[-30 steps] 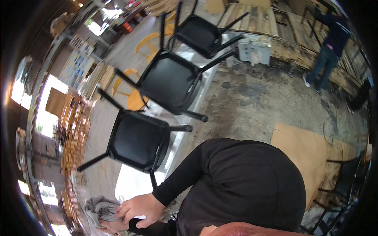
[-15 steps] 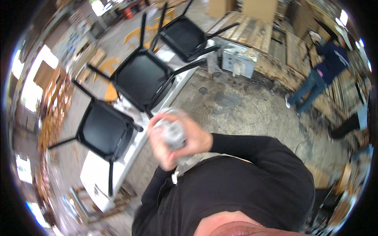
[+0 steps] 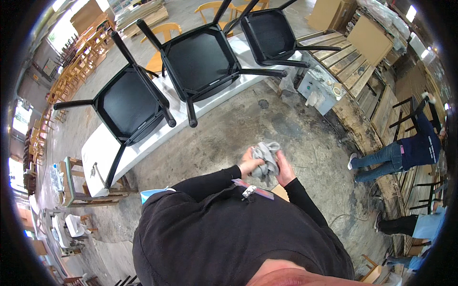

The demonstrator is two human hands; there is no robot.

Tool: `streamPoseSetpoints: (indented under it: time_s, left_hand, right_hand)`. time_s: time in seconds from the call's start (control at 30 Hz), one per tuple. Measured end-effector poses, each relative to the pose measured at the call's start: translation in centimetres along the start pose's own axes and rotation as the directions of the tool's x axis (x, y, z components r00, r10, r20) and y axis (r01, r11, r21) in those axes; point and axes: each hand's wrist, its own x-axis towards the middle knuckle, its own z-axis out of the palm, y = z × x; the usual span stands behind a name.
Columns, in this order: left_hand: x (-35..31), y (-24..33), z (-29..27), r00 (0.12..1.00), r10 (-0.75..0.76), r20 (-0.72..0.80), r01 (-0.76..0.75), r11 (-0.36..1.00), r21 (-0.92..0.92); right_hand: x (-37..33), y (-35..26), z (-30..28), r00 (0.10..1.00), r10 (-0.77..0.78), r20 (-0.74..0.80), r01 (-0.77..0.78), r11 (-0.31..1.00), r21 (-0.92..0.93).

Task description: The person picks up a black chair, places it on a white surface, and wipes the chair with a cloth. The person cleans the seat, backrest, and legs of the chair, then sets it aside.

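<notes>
A crumpled grey cloth (image 3: 266,159) is bunched up between my two hands, in front of my chest. My left hand (image 3: 249,164) grips its left side, fingers curled into the folds. Pressed against the other side is my right hand (image 3: 285,169), with its fingertips partly hidden by the cloth. Beyond my hands, three black chairs lie upside down on a long white-topped table: a left chair (image 3: 129,102), a middle chair (image 3: 201,59) and a right chair (image 3: 269,38). Their legs stick up and outward, apart from my hands.
On the table's near left end lies a hammer-like tool (image 3: 97,172). A grey metal box (image 3: 319,88) stands by wooden pallets (image 3: 346,59) at right. One person (image 3: 400,152) handles a black chair there; another in light blue (image 3: 427,224) is nearer. Yellow wooden chairs (image 3: 167,32) stand behind the table.
My view has turned, and the chairs sit higher in it. My hands, earlier blurred and clasped close round the grey cloth, are now lower and farther apart, with more cloth showing.
</notes>
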Motion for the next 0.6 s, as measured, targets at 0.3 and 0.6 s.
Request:
streamPoseSetpoints:
  time_s: [0.3,0.6]
  left_hand:
    - [4.1,-3.2,-21.7,0.706,-0.140,-0.694,0.118,0.990,-0.080]
    - [10.7,4.0,-33.8,0.475,0.340,-0.812,-0.460,0.882,0.100]
  right_hand:
    - [4.0,3.5,-2.2,0.895,0.350,-0.276,-0.388,0.917,-0.095]
    - [7.8,1.3,-5.5,0.855,0.149,-0.497,-0.349,0.874,-0.338]
